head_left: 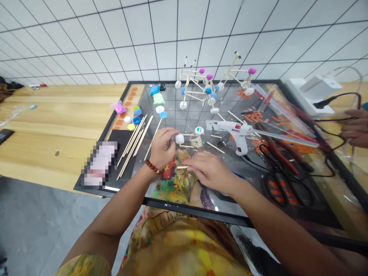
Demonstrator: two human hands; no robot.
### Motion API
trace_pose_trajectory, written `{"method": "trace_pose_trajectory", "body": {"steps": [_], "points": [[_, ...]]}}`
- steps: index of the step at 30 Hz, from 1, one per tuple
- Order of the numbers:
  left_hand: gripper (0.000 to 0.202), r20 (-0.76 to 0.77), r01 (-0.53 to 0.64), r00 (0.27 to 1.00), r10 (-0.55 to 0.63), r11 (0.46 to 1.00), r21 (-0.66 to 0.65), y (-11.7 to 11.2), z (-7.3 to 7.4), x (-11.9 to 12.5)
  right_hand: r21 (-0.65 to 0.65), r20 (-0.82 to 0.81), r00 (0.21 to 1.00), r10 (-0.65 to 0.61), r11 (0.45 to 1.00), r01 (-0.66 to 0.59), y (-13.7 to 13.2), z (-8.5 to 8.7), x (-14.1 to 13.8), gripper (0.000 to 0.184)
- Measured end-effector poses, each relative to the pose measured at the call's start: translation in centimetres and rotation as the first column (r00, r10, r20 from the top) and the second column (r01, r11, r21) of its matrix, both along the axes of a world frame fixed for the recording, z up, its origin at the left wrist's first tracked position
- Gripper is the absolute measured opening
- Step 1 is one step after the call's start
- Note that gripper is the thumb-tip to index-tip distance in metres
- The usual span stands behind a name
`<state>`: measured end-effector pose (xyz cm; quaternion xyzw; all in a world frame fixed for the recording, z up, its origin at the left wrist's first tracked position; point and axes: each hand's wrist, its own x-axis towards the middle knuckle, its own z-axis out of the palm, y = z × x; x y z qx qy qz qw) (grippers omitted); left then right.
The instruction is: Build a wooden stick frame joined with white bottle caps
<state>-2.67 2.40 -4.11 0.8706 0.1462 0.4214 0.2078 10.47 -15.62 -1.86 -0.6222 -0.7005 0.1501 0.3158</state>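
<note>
Pale wooden stick (181, 167), short, juts leftward from the right hand (209, 170), which pinches it over the glass tabletop (178, 117), long axis running side to side. The left hand (163, 147) curls against a white bottle cap (179, 138), though whether it grips I can't tell; reflective glass stretches from the stick to the black front edge (184, 208).

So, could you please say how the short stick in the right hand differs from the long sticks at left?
The short stick looks far shorter than the long sticks. The short stick is held by the right hand, while the long sticks lie flat, untouched. The short stick is single; the long sticks form a loose group. Both are slim and pale.
</note>
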Motion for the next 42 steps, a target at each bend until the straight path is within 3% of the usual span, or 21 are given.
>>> {"method": "trace_pose_trajectory", "body": {"steps": [3,6,9,12,16,19,23,28,30,33,37,42], "points": [[0.035,-0.007,0.010,1.000,-0.010,1.000,0.010,-0.3,0.2,0.0,0.005,-0.292,0.909,-0.297,0.950,0.312,0.4,-0.6,0.8,0.030],[0.035,-0.001,0.007,1.000,-0.007,1.000,0.015,-0.2,0.1,0.0,-0.121,-0.529,0.674,-0.515,0.832,0.541,0.7,-1.0,2.4,0.015],[0.038,-0.003,-0.016,1.000,0.016,1.000,0.009,0.1,-0.1,0.1,-0.190,-0.640,0.531,-0.556,0.783,0.592,1.0,-1.2,3.9,0.014],[0.040,-0.029,-0.045,0.999,0.045,0.999,0.003,0.6,-0.4,0.2,-0.200,-0.628,0.530,-0.571,0.776,0.599,1.3,-1.2,4.4,0.015],[0.040,-0.042,-0.055,0.998,0.053,0.998,-0.033,1.4,-1.1,0.2,-0.329,-0.590,0.490,-0.642,0.745,0.580,1.9,-1.0,4.4,0.012],[0.039,-0.012,-0.074,0.997,0.073,0.989,-0.128,2.0,-1.7,0.3,-0.389,-0.539,0.516,-0.665,0.741,0.548,2.5,-0.9,4.6,0.018],[0.040,-0.036,-0.109,0.994,0.103,0.969,-0.223,2.1,-2.2,0.3,-0.435,-0.416,0.638,-0.648,0.758,0.486,3.8,-0.7,5.0,0.018],[0.037,-0.012,-0.094,0.995,0.095,0.956,-0.278,1.4,-1.9,0.0,-0.426,-0.165,0.758,-0.631,0.739,0.522,4.9,0.2,4.9,0.011],[0.037,-0.013,-0.092,0.996,0.092,0.947,-0.308,1.2,-1.6,-0.1,-0.437,-0.097,0.783,-0.615,0.733,0.521,4.7,0.6,4.8,0.020],[0.037,-0.007,-0.072,0.997,0.075,0.932,-0.354,0.8,-1.3,-0.2,-0.493,0.002,0.839,-0.544,0.729,0.474,4.1,0.9,4.7,0.050],[0.035,0.007,-0.029,0.999,0.035,0.927,-0.375,0.4,-0.9,-0.2,-0.558,-0.064,0.899,-0.434,0.762,0.328,3.5,1.0,5.3,0.064],[0.032,-0.002,-0.037,0.999,0.040,0.913,-0.407,0.3,-0.6,-0.4,-0.595,-0.215,0.889,-0.404,0.776,0.209,2.8,1.0,6.4,0.077]]}}
